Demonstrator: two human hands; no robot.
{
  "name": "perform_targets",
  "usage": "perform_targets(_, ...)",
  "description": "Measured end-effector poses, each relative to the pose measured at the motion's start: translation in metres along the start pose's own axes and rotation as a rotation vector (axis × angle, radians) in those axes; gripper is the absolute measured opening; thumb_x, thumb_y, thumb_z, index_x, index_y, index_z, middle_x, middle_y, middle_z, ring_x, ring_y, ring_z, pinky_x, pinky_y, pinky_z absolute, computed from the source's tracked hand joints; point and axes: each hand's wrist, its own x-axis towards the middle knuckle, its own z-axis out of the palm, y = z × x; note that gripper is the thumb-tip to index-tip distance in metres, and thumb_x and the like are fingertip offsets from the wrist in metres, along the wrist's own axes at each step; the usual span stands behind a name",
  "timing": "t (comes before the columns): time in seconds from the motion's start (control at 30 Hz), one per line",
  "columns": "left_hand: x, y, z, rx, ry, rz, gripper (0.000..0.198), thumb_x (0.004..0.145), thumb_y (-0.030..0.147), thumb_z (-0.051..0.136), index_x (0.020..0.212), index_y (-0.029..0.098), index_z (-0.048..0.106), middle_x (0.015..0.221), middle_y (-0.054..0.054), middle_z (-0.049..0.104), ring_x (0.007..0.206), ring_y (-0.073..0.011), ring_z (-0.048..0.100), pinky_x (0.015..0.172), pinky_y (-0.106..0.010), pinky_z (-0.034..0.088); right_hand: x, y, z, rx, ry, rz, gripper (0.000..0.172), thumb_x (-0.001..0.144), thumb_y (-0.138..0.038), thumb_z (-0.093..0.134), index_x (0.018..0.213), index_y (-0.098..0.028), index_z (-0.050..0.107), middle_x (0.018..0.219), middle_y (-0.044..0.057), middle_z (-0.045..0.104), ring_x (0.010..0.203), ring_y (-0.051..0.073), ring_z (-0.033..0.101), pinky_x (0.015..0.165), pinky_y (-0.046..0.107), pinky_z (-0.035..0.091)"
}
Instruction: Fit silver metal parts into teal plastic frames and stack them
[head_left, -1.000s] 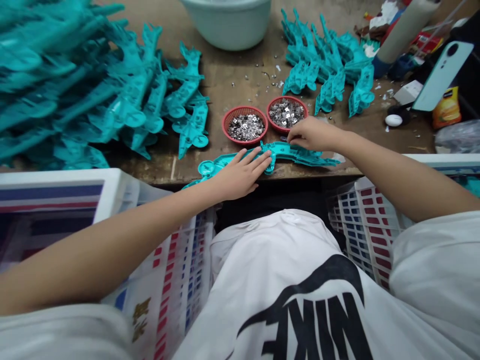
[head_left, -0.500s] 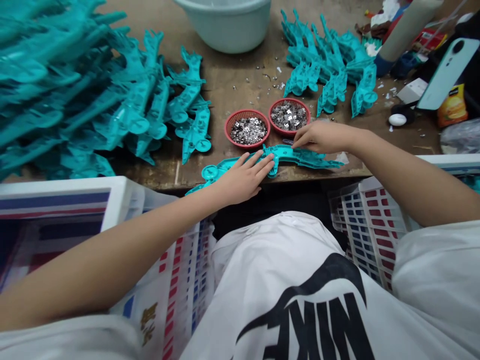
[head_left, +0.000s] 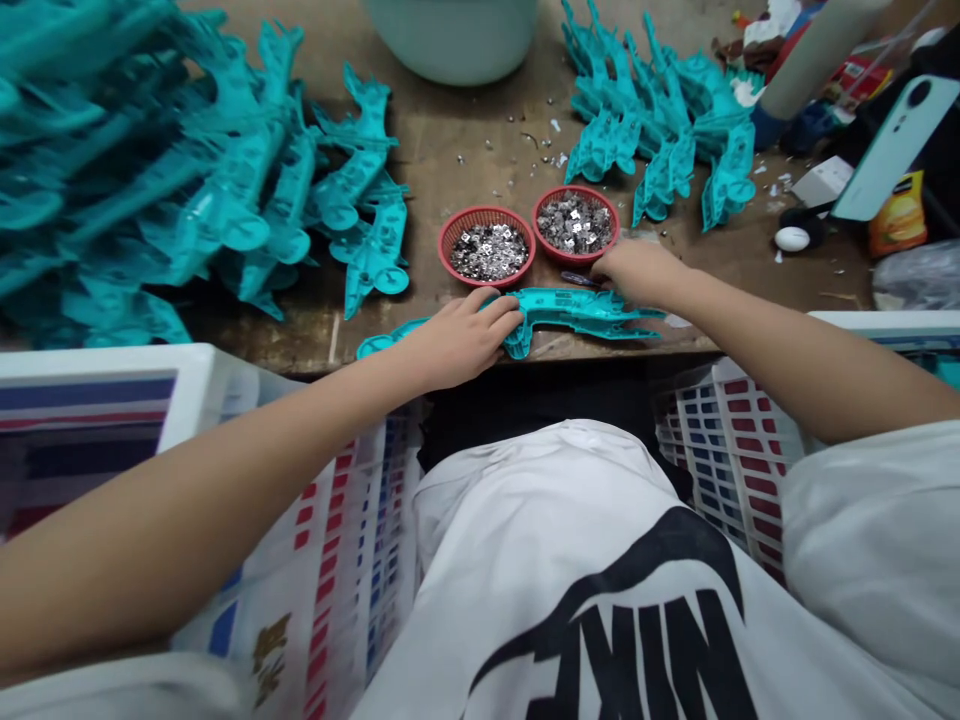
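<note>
The person's left hand lies palm down over a teal plastic piece, which rests at the near edge of a wooden table, just below the centre of the frame. The left fingers sit close together and curve over the piece, but the thumb side is hidden, so I can't tell whether they clamp it. The right hand is at the piece's far edge, with its fingertips turned down and out of sight, so its grip can't be told either.

A thin dark object lies just beside the right fingertips; it looks like a small tool, though it's too small to be sure. Two red baskets sit just above the hands, both filled with small silver bits. Stray bits are scattered on the wood above them.

More teal pieces are heaped at the upper left, with another pile at the upper right. A pale green basin stands at the top edge. A phone and a snack packet are at the far right, and white crates flank the person's white T-shirt.
</note>
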Motion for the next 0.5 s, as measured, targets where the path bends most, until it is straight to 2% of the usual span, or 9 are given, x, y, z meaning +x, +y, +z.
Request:
perform_targets(0.13,-0.002,0.002,-0.001,0.011,0.02,0.013,0.056,0.113,0.025,0.068,0.167,0.009,0.07,0.182,-0.034,0.06,0.167,-0.0522,0.061,0.131,-0.069,0.065,0.008,0.006,0.008,-0.016,-0.041,0.02,0.048,0.112,-0.023,0.063,0.151,-0.023,0.091,0.145,0.02,0.091,0.129,0.04,0.084,0.095,0.045,0.061)
perform_targets(0.23,-0.003,0.005,-0.004,-0.048,0.051,0.011,0.053,0.114,0.032,0.073,0.163,0.012,0.074,0.19,-0.032,0.055,0.177,-0.0529,0.056,0.138,-0.071,0.062,0.013,0.021,0.014,-0.01,-0.035,-0.035,0.044,0.11,-0.028,0.069,0.148,-0.02,0.09,0.133,0.022,0.093,0.119,0.04,0.086,0.089,0.045,0.062)
perform_targets(0.3,-0.003,0.006,-0.005,-0.102,0.061,0.003,0.05,0.116,0.037,0.073,0.16,0.013,0.077,0.192,-0.03,0.055,0.181,-0.051,0.053,0.143,-0.071,0.058,0.014,0.031,0.013,-0.001,-0.011,-0.097,0.038,0.107,-0.034,0.078,0.14,-0.021,0.091,0.122,0.021,0.093,0.109,0.04,0.086,0.085,0.046,0.062)
perform_targets(0.4,-0.001,0.006,-0.003,-0.167,0.068,-0.007,0.049,0.12,0.04,0.068,0.158,0.011,0.078,0.189,-0.028,0.063,0.183,-0.048,0.055,0.15,-0.07,0.052,0.007,0.04,-0.001,0.042,-0.005,-0.17,0.029,0.109,-0.043,0.083,0.127,-0.021,0.091,0.111,0.019,0.092,0.096,0.037,0.084,0.083,0.047,0.06)
perform_targets(0.5,0.002,0.009,-0.002,-0.196,0.094,-0.004,0.048,0.121,0.039,0.063,0.155,0.008,0.079,0.183,-0.03,0.068,0.181,-0.0483,0.058,0.151,-0.071,0.051,-0.008,0.043,-0.022,0.137,-0.008,-0.214,0.035,0.116,-0.054,0.077,0.122,-0.021,0.089,0.108,0.016,0.09,0.094,0.034,0.082,0.085,0.046,0.058)
